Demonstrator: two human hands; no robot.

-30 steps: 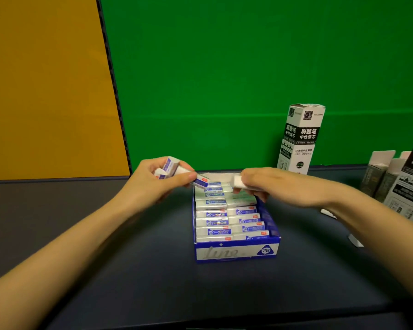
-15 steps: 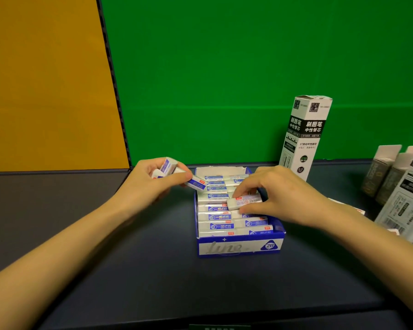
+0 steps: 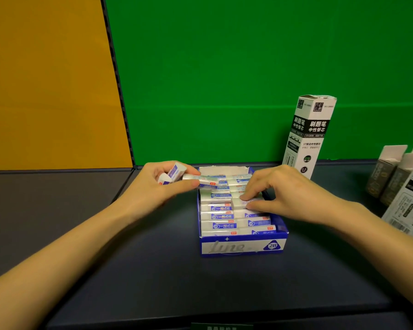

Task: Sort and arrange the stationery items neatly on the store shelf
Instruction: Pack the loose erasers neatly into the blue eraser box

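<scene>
One eraser point(image 3: 241, 203) is pinched between the curled fingertips point(image 3: 245, 196) and thumb of the right hand point(image 3: 286, 194), low in the right row of the blue display box point(image 3: 243, 246). Several spare erasers point(image 3: 177, 171) are gripped in the curled left hand point(image 3: 157, 189) beside the box's far left corner, above the dark shelf point(image 3: 153, 270).

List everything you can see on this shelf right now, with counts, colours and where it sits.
display box: one, blue and white, centre
boxed erasers: many, white with blue labels, two rows inside
refill box: one, black and white, upright behind, right
cartons: about three, grey and black-white, right edge
shelf: one, dark
back panels: two, green and orange
left hand: grips about three loose erasers
right hand: pinches one boxed eraser
</scene>
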